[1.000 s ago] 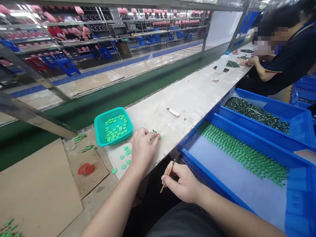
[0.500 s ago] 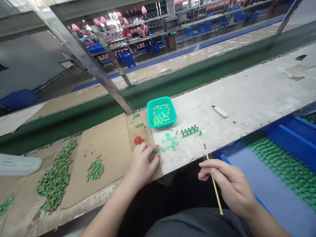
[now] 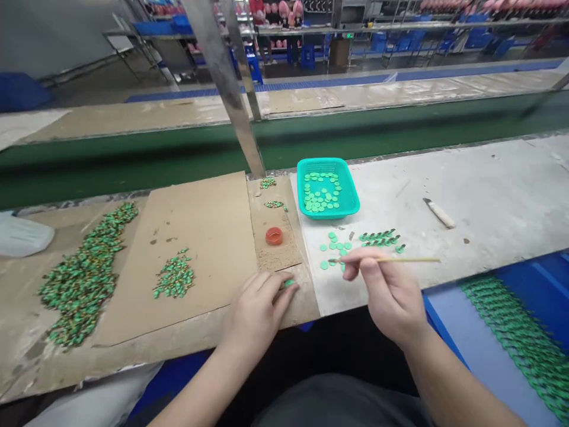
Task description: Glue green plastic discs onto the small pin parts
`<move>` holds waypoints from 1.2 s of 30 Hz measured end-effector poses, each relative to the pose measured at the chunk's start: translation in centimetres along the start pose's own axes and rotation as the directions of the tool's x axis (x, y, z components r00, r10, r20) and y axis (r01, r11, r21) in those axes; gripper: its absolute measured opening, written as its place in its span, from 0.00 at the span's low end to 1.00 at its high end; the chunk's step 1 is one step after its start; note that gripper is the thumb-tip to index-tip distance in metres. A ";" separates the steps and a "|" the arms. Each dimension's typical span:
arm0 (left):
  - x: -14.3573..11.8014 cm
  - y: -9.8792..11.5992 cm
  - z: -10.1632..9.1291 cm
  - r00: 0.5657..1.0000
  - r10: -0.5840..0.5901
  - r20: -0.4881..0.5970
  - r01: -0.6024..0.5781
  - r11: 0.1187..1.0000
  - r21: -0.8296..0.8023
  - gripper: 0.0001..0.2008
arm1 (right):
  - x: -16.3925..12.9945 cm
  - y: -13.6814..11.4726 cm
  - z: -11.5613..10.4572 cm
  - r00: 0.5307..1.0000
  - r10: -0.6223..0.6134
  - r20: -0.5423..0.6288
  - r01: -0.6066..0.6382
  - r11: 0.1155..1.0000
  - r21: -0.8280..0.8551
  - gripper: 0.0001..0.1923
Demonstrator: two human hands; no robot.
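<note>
My left hand (image 3: 260, 305) rests at the bench's front edge, its thumb and fingertips pinching a small green disc (image 3: 289, 283). In my right hand (image 3: 393, 293) is a thin paintbrush (image 3: 418, 259), held almost level with its tip pointing left over the loose green discs (image 3: 333, 245) on the white surface. A small red cap (image 3: 274, 236) stands just beyond my left fingers. To the right of the loose discs, several discs topped with dark pieces (image 3: 380, 238) sit in rows.
A turquoise basket (image 3: 329, 215) holding green discs stands at the back. Cardboard (image 3: 213, 237) on the left carries a small pile of green-and-brown pieces (image 3: 175, 276); a larger heap (image 3: 89, 279) lies beyond. A white-handled knife (image 3: 439, 213) lies right. Blue trays (image 3: 540, 284) hold rows of green pieces.
The camera view has shifted. My left hand now has a green disc between its fingers. My right hand has moved left over the loose discs, and the brush has swung from upright to nearly level.
</note>
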State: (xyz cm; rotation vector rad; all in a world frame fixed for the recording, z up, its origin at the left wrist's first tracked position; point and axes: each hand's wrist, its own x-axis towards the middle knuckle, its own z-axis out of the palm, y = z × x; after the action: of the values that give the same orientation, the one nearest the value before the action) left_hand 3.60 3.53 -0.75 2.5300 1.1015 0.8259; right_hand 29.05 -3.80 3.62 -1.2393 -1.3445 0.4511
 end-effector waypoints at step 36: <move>-3.5 -1.9 0.7 0.940 0.338 -0.052 -0.326 0.931 0.163 0.08 | 8.3 2.2 9.3 0.976 -0.135 0.168 0.174 0.954 -0.243 0.11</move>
State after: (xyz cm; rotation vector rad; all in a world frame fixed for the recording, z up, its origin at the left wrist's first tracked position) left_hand 0.95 2.20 -3.55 2.8868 0.7918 0.9640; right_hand 23.76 7.73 3.51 -1.3176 -1.6562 0.2679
